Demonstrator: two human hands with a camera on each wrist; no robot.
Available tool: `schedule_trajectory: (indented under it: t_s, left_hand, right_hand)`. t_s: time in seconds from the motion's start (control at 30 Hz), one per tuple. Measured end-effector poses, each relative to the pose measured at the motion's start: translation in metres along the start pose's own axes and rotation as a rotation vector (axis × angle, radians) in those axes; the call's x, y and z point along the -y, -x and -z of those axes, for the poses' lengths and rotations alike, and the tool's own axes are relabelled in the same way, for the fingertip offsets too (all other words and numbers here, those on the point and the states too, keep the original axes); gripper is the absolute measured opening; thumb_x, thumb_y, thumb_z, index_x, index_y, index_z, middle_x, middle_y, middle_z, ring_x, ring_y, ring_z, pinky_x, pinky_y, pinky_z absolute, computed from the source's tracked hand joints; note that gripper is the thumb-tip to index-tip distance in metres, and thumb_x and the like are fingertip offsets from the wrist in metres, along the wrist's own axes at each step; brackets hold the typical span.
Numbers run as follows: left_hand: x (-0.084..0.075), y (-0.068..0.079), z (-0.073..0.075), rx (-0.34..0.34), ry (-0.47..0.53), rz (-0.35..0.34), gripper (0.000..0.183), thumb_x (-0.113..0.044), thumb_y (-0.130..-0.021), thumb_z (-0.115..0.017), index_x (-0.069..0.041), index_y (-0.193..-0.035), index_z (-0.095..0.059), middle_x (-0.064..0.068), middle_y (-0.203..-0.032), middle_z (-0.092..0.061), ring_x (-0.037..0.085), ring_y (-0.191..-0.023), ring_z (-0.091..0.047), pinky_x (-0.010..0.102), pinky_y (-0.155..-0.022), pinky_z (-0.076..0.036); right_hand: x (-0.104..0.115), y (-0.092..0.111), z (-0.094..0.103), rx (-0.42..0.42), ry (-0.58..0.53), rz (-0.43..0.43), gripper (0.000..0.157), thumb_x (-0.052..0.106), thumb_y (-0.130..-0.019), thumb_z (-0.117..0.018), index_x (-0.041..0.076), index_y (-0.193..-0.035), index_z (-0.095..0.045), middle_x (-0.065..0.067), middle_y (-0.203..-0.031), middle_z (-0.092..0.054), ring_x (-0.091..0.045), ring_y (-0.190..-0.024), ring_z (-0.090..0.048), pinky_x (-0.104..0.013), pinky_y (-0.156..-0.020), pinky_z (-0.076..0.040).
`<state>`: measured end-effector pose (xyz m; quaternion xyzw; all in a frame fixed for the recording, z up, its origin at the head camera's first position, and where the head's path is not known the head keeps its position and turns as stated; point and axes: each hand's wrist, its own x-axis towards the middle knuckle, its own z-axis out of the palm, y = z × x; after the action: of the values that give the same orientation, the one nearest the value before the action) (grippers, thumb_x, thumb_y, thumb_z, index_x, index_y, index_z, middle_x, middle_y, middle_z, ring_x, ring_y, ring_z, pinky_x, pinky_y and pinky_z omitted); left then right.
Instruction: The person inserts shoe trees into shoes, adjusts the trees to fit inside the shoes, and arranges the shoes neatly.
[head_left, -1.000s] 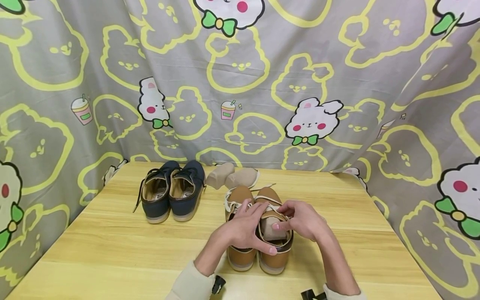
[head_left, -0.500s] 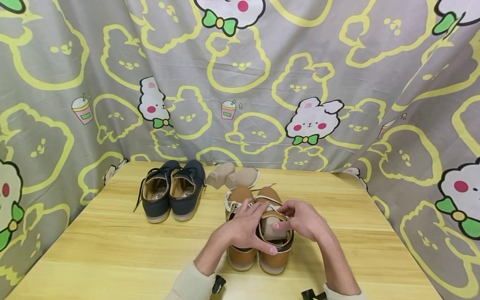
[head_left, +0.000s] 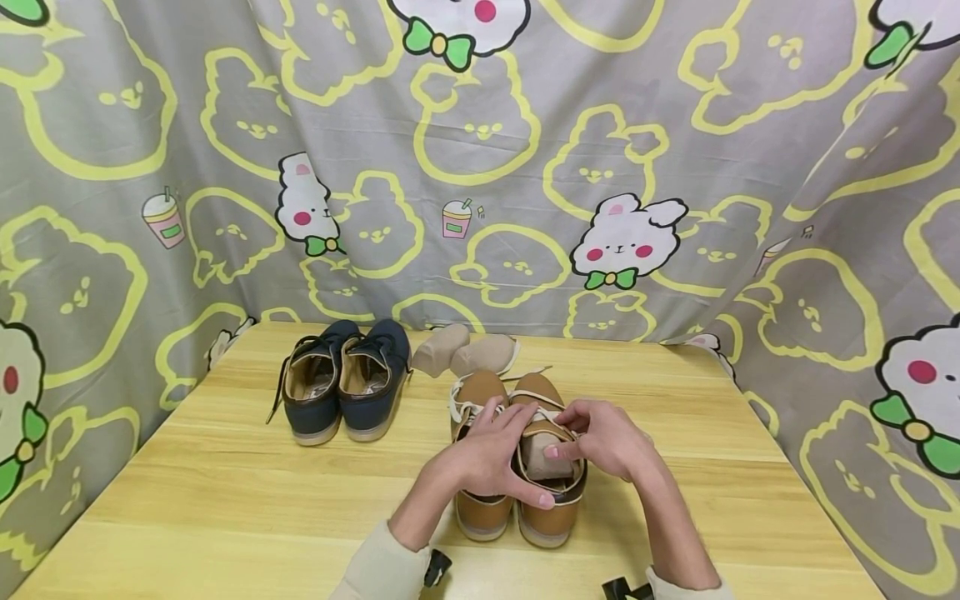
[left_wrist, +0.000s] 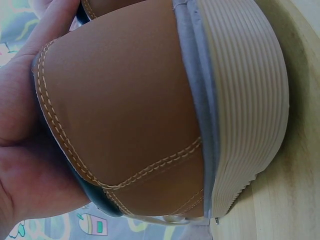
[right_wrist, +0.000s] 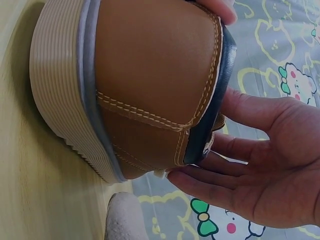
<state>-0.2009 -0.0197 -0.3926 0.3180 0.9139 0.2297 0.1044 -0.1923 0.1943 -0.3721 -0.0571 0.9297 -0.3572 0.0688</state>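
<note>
In the head view a pair of tan shoes stands side by side, toes away from me: the left tan shoe [head_left: 480,512] and the right tan shoe [head_left: 553,523]. A beige shoe insert [head_left: 546,457] sits inside the right one's opening. My left hand [head_left: 491,457] lies spread across the left shoe, fingers near the laces, thumb along the right shoe's heel rim. My right hand [head_left: 603,437] holds the right shoe's outer collar near the laces, its thumb reaching over the insert. The right wrist view has those fingers against the shoe's outer side, with the thumb's tip hidden behind the collar.
Navy shoes [head_left: 311,421] stand at the back left of the wooden table [head_left: 225,517]. Two more beige inserts [head_left: 483,357] lie behind the tan shoes. Another pale insert [right_wrist: 125,217] shows beyond the right hand. A patterned curtain [head_left: 360,125] hangs around the table.
</note>
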Motion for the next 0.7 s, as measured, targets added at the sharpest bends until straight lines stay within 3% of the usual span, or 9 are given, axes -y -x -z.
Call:
schedule_trajectory:
  t_s: [0.7]
  left_hand:
    - [-0.0009, 0.0006, 0.0006, 0.009, 0.007, 0.009, 0.120, -0.066, -0.073, -0.081, -0.019, -0.163, -0.019, 0.002, -0.166, -0.027, 0.036, -0.156, -0.011, 0.057, -0.123, -0.020]
  right_hand:
    - [0.0004, -0.0006, -0.0002, 0.003, 0.000, -0.011, 0.046, 0.031, -0.072, -0.092, 0.013, -0.110, -0.073, -0.001, -0.096, -0.073, -0.015, -0.091, -0.066, -0.038, -0.081, -0.052]
